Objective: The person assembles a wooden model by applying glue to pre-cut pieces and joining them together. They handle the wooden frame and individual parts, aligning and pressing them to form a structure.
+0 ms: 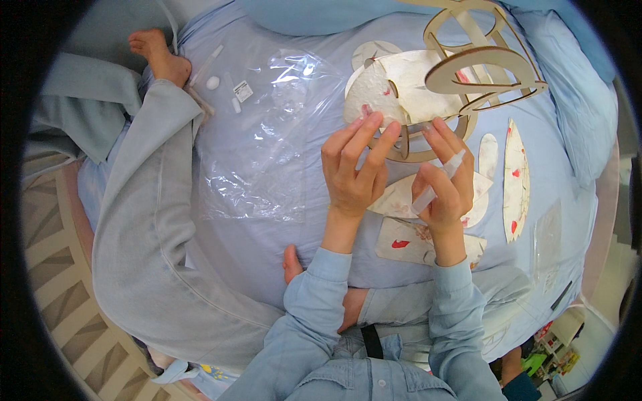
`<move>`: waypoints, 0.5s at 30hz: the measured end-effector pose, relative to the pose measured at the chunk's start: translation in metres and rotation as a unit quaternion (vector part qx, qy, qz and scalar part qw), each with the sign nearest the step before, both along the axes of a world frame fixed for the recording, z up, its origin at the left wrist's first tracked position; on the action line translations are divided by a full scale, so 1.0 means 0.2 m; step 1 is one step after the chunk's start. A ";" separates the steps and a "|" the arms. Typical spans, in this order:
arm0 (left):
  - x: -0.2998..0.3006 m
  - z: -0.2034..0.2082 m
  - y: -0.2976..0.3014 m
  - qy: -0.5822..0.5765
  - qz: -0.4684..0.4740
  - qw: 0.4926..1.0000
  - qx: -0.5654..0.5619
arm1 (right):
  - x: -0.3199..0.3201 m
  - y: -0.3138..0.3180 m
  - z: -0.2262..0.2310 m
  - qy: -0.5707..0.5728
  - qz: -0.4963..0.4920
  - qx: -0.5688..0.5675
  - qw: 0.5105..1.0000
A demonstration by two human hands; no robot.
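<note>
A light wooden frame of rings and ribs [527, 70] lies on the bed, partly covered by a cream paper sheet [428, 83] with red flower decoration. The fingertips of my left hand [351, 164] press on the lower left edge of this sheet, fingers apart. My right hand [445, 180] grips a small translucent tube with a pointed tip [424, 199], which looks like glue. Its index and middle fingertips rest near the frame's lower rim. Under and beside the right hand lie a flower-patterned paper piece [401, 244] and a long leaf-shaped one [515, 180].
A clear plastic bag [254, 174] is spread over the blue bedsheet on the left. Near its top are a white cap [212, 83] and a small printed label [243, 91]. Another person's leg [150, 167] stretches along the left. A flat plastic sleeve [548, 234] lies at right.
</note>
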State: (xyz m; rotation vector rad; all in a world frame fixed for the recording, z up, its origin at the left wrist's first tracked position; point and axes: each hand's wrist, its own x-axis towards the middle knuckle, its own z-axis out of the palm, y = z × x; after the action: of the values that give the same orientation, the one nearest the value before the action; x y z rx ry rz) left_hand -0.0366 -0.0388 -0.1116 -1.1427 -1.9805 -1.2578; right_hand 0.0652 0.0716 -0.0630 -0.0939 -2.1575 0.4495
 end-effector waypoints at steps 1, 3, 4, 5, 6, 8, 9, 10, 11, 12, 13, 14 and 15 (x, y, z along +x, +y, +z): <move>-0.01 0.00 0.00 0.006 0.001 1.000 0.000 | -0.01 0.00 0.00 0.005 0.007 -0.003 1.000; -0.01 0.01 -0.01 0.013 0.006 1.000 -0.004 | -0.01 0.00 0.01 0.012 0.006 -0.017 1.000; -0.02 0.01 -0.02 0.015 0.011 1.000 -0.008 | -0.02 -0.02 0.02 0.016 0.000 -0.028 0.999; -0.02 0.02 -0.04 0.019 0.017 1.000 -0.014 | -0.02 -0.04 0.03 0.021 -0.005 -0.040 0.999; -0.03 0.04 -0.06 0.020 0.020 0.999 -0.016 | -0.03 -0.06 0.04 0.046 0.004 -0.078 0.996; -0.02 0.04 -0.01 0.000 0.000 1.000 0.003 | 0.01 -0.05 0.05 0.078 -0.002 -0.128 0.989; -0.01 0.04 0.01 -0.025 -0.015 1.000 0.009 | 0.04 -0.04 0.05 0.067 -0.013 -0.152 0.986; -0.01 0.09 0.00 -0.037 -0.021 0.999 0.005 | 0.05 -0.06 0.07 0.067 -0.013 -0.186 0.980; -0.02 0.13 -0.01 -0.050 -0.027 0.998 0.002 | 0.05 -0.07 0.09 0.082 -0.014 -0.233 0.969; -0.03 0.15 -0.01 -0.054 -0.032 0.998 0.016 | 0.05 -0.07 0.11 0.098 -0.016 -0.278 0.956; -0.05 0.17 0.00 -0.058 -0.037 0.997 0.031 | 0.02 -0.10 0.13 0.131 -0.017 -0.335 0.933; -0.07 0.19 0.02 -0.063 -0.042 0.996 0.047 | 0.01 -0.11 0.15 0.162 -0.020 -0.390 0.906; -0.08 0.21 0.04 -0.064 -0.051 0.995 0.049 | 0.01 -0.11 0.17 0.161 -0.036 -0.465 0.870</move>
State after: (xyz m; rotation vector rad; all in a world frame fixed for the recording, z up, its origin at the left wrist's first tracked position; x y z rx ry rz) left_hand -0.0519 -0.0306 -0.0694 -1.1528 -1.9473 -1.4978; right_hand 0.0664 0.0495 -0.0291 -0.5868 -1.4386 1.3270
